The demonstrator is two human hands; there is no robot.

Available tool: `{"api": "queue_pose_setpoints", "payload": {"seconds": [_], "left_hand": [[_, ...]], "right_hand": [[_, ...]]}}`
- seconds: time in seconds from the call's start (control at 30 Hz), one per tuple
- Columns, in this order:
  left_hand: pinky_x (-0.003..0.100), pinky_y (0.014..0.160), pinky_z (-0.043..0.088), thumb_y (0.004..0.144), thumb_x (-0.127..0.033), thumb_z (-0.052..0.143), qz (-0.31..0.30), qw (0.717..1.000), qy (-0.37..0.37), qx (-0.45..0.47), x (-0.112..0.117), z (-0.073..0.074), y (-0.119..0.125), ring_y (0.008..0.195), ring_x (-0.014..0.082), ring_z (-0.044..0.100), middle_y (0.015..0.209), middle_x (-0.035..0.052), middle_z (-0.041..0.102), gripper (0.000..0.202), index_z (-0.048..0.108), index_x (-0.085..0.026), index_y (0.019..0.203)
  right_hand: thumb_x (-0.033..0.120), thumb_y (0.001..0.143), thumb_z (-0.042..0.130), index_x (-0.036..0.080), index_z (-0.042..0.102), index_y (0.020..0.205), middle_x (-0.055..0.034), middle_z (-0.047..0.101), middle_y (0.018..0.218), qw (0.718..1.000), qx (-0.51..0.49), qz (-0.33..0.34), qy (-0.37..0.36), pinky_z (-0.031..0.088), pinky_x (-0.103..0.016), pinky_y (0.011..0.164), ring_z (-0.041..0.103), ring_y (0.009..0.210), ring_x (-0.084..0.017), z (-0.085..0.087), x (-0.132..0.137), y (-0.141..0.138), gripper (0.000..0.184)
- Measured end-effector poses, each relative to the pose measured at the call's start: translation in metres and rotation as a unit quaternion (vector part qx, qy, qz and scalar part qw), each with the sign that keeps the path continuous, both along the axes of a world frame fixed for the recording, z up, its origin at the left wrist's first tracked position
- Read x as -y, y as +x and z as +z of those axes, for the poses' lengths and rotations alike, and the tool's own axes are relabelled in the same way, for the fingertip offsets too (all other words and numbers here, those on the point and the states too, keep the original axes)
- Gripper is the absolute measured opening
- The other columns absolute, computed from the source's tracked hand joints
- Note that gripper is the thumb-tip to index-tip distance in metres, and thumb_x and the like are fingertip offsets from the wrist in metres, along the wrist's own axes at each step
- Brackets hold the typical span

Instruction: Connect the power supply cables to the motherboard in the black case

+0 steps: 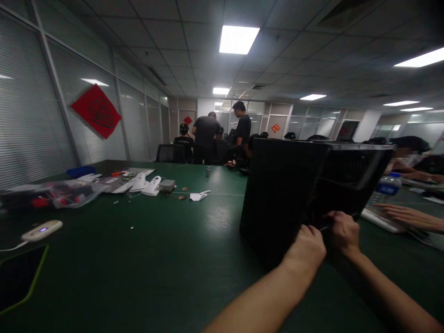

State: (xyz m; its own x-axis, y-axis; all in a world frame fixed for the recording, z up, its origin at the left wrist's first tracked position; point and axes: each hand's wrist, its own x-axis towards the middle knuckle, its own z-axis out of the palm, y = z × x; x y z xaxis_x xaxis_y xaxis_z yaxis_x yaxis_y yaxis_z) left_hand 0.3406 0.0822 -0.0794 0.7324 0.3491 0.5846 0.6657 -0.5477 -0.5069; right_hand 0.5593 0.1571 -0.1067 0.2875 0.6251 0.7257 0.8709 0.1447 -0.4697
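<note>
Facing the black case (280, 194), which stands on the green table (166, 254), we have our left hand (307, 246) and right hand (344, 232) at its near side, fingers curled; what they hold, if anything, we cannot tell. Right of the case stands a blue-capped bottle (388, 186); well left of the case lies a white device (42, 231)

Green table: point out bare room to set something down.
Widest free patch: between the green-edged slab and black case, dotted by one small white bit. Crowded: around the plastic bag, and at the case's opening, where left hand and right hand are.
</note>
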Motion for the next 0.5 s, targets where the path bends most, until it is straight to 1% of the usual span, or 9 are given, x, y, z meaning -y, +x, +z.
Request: {"api": "queue_pose_setpoints", "payload": {"seconds": [0.03,0.07,0.13,0.2,0.27,0.33,0.4,0.5], "left_hand": [[0.026,0.057,0.053,0.097,-0.011,0.052,0.012,0.998,-0.068,0.014,-0.004,0.003,-0.014,0.072,0.0204,0.071,0.082,0.0164,0.068,0.026,0.070,0.004,0.111],[0.027,0.057,0.053,0.098,-0.013,0.051,0.012,0.996,-0.089,0.017,-0.007,0.005,-0.029,0.072,0.0208,0.070,0.082,0.0163,0.067,0.028,0.069,0.003,0.112],[0.029,0.060,0.054,0.100,-0.022,0.051,0.013,0.993,-0.118,0.019,-0.011,0.010,-0.058,0.075,0.0228,0.071,0.085,0.0168,0.067,0.028,0.066,0.000,0.110],[0.032,0.063,0.055,0.101,-0.031,0.052,0.015,0.990,-0.141,0.020,-0.014,0.013,-0.087,0.078,0.0246,0.071,0.088,0.0161,0.068,0.030,0.064,-0.004,0.108],[0.034,0.065,0.057,0.102,-0.039,0.052,0.014,0.986,-0.163,0.017,-0.015,0.015,-0.113,0.082,0.0260,0.072,0.092,0.0150,0.069,0.032,0.061,-0.008,0.108],[0.035,0.066,0.057,0.101,-0.041,0.053,0.012,0.984,-0.179,0.011,-0.016,0.018,-0.138,0.084,0.0261,0.072,0.096,0.0135,0.070,0.031,0.060,-0.011,0.107],[0.035,0.068,0.058,0.102,-0.040,0.052,0.013,0.982,-0.187,0.006,-0.016,0.020,-0.161,0.087,0.0266,0.073,0.098,0.0126,0.071,0.028,0.059,-0.013,0.107],[0.036,0.070,0.057,0.103,-0.036,0.049,0.018,0.982,-0.188,0.005,-0.014,0.023,-0.194,0.087,0.0265,0.072,0.098,0.0125,0.071,0.025,0.059,-0.013,0.106]], "right_hand": [[0.016,0.081,0.037,0.024,0.057,0.056,-0.0163,0.069,0.076,1.000,0.004,0.001,0.010,0.046,-0.042,0.080,0.065,0.075,-0.027,-0.007,-0.004,-0.006,0.034],[0.018,0.080,0.038,0.024,0.056,0.056,-0.0162,0.067,0.074,1.000,0.014,-0.002,0.027,0.044,-0.043,0.080,0.063,0.073,-0.027,-0.012,-0.007,-0.013,0.030],[0.023,0.081,0.038,0.025,0.052,0.056,-0.0141,0.064,0.068,0.996,0.046,-0.008,0.074,0.041,-0.043,0.076,0.059,0.067,-0.026,-0.020,-0.010,-0.033,0.028],[0.028,0.084,0.037,0.025,0.049,0.055,-0.0105,0.060,0.061,0.987,0.091,-0.013,0.129,0.038,-0.040,0.071,0.055,0.062,-0.024,-0.024,-0.010,-0.056,0.031],[0.030,0.089,0.035,0.024,0.048,0.055,-0.0070,0.057,0.056,0.976,0.135,-0.014,0.169,0.034,-0.038,0.069,0.053,0.060,-0.022,-0.026,-0.006,-0.078,0.037],[0.030,0.093,0.035,0.022,0.052,0.057,-0.0053,0.056,0.055,0.970,0.162,-0.014,0.178,0.033,-0.036,0.069,0.053,0.062,-0.021,-0.025,0.001,-0.101,0.040],[0.030,0.095,0.036,0.021,0.056,0.060,-0.0055,0.061,0.059,0.969,0.177,-0.004,0.174,0.032,-0.037,0.071,0.054,0.065,-0.020,-0.022,0.010,-0.124,0.042],[0.029,0.099,0.038,0.020,0.062,0.064,-0.0046,0.066,0.066,0.971,0.169,0.011,0.171,0.031,-0.037,0.076,0.054,0.070,-0.019,-0.015,0.023,-0.161,0.044]]}}
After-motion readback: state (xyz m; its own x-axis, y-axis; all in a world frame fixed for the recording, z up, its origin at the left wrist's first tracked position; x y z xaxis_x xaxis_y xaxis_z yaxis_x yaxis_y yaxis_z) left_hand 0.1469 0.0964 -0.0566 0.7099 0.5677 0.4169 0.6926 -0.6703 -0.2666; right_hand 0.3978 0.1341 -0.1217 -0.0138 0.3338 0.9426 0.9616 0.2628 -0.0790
